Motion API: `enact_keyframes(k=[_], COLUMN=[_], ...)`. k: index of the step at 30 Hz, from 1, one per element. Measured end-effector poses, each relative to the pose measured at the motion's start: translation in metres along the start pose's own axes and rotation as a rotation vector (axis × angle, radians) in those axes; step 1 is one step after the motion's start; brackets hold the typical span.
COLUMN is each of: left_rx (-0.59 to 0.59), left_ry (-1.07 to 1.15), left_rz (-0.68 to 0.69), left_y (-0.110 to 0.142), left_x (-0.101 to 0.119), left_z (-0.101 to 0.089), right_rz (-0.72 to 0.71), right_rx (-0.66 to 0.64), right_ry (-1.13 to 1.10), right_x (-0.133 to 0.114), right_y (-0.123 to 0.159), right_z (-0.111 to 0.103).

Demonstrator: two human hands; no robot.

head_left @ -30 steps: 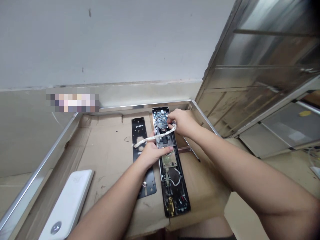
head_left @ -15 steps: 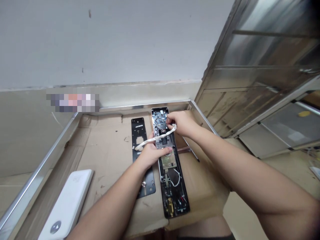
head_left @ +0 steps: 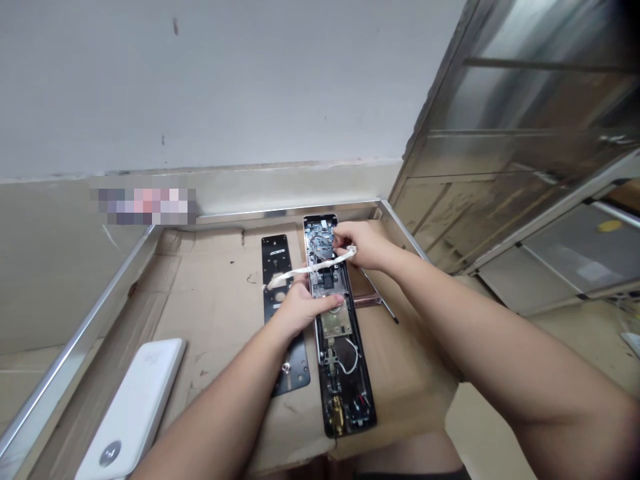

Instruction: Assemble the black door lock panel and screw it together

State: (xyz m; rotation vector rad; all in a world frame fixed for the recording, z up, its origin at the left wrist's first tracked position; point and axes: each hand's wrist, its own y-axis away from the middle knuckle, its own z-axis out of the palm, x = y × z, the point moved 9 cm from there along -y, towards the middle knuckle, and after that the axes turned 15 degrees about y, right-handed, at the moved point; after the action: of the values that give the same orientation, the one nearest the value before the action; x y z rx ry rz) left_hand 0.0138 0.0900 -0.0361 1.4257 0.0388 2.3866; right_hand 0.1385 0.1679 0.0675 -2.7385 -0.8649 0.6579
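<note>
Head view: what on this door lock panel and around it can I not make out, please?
Head view:
Right end of the white ribbon cable: hidden by the right hand.
Middle of the black plate: hidden by the left hand.
Small parts on the door lock panel: too small.
Wall patch: blurred.
White device: cut off by the bottom edge.

A white ribbon cable [head_left: 300, 271] crosses a black door-lock panel [head_left: 344, 393].
</note>
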Motion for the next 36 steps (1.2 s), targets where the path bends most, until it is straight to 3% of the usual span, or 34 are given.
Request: enact_keyframes(k=[4,10,24,31,36], left_rx=[-0.020,-0.126,-0.125,-0.119,-0.273], left_ry=[-0.001,-0.041,-0.057,-0.120,-0.162], left_rz=[0.014,0.141,0.128,0.139,-0.033], left_y=[-0.001,0.002,0.000,-0.001,0.006], left_x=[-0.001,0.016,0.011,0.018,0.020], left_z=[0.000,0.014,0.010,0.008,0.011], right_rz=[-0.040,-0.031,-0.086,-0.065,-0.052], right_rx=[-0.010,-0.013,0.050,0.098,0.110], right_ry=[0.024,0.033,0.152,0.132,0.145], right_x=[-0.004,-0.006,-0.019,-0.010,-0.009], right_y=[-0.001,-0.002,0.006,0.012,0.012], right_z=[0.001,0.000,-0.005,-0.006,-0.007])
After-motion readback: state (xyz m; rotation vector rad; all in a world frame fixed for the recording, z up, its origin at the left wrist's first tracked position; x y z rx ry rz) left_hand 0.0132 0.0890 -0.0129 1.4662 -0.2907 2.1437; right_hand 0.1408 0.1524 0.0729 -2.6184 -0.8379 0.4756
